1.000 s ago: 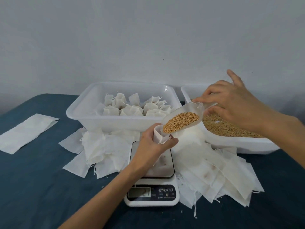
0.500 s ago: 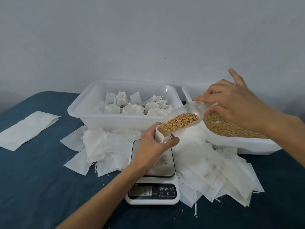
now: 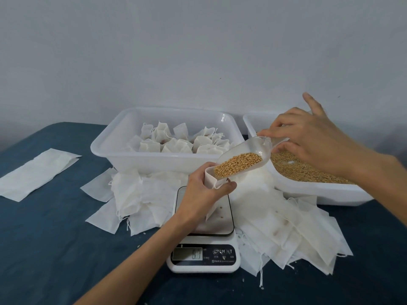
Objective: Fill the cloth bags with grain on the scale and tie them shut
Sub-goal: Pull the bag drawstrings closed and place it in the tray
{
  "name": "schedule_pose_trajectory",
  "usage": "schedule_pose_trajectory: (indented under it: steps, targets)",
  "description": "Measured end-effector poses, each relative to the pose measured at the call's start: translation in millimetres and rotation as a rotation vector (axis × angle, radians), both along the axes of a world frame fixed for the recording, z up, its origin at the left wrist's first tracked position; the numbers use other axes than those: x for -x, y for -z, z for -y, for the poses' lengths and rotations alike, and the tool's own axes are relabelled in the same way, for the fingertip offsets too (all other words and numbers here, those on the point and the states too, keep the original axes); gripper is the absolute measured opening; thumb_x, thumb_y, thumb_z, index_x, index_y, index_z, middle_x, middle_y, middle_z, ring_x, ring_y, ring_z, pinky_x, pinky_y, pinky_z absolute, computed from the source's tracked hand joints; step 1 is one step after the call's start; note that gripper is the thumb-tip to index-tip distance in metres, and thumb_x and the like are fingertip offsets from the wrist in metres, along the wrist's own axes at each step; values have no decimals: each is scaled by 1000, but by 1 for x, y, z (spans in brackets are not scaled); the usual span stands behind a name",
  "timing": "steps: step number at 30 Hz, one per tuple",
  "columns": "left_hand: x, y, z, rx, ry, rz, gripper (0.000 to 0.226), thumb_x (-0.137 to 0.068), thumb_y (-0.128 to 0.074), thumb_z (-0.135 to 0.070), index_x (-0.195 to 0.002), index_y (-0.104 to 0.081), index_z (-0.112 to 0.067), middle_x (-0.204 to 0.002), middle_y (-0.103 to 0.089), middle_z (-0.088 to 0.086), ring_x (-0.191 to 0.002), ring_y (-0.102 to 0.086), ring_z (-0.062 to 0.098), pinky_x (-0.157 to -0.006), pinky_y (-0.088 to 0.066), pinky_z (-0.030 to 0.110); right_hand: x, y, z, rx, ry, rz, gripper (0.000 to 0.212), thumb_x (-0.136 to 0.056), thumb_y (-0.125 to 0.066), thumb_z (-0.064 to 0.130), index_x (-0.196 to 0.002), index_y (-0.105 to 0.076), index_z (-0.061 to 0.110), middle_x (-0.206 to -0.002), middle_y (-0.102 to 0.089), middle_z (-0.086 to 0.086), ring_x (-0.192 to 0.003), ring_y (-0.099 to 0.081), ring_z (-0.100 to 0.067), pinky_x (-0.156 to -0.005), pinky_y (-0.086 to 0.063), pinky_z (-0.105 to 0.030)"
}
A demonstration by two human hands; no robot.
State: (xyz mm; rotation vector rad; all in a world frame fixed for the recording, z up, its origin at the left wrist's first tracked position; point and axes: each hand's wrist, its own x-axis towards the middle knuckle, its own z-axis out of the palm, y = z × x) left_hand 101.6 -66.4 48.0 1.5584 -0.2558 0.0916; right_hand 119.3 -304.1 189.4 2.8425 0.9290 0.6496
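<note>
The left hand [image 3: 201, 190] gripped an open cloth bag [image 3: 212, 179] on the scale [image 3: 204, 256]. The right hand [image 3: 308, 139] pinched a grain-filled scoop [image 3: 244, 158], tilted into the bag's mouth.

1 head-worn wide-angle view looks forward and down from the near edge of the table [image 3: 55, 249], close above the scale [image 3: 203, 257], facing the far wall [image 3: 198, 51].

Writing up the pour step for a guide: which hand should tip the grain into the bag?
The right hand: it pinches the scoop handle, its lip over the bag mouth. The left hand grips the bag open on the scale.
</note>
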Motion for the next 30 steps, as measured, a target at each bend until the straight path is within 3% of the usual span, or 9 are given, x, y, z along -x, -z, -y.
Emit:
schedule_pose_trajectory:
  steps: [7, 13, 30]
  targets:
    - [-1, 1, 0, 2, 7, -7, 25, -85, -84, -11, -105, -70, -18, -89, -75, -5, -77, -66, 5, -69, -52, 19, 0, 1, -1, -5, -3, 6, 42, -86, -73, 25, -128, -68, 28, -103, -65, 6, -112, -58, -23, -123, 0, -57]
    - [1, -1, 1, 45, 6, -14, 30, -82, -85, -11, -107, -68, -10, -95, -73, 13, -78, -64, 15, -75, -50, 35, 0, 0, -1, -5, -2, 15, 42, -87, -74, 23, -128, -68, 29, -104, -66, 6, -113, -58, -23, -123, 1, -57]
    - [-1, 0, 0, 17, -10, -23, 30, -83, -86, -14, -108, -69, -16, -98, -77, 4, -85, -69, 14, -78, -54, 33, 2, 0, -4, -1, -3, 33, 42, -85, -77, 22, -126, -69, 26, -104, -67, 2, -112, -59, -26, -123, -1, -58]
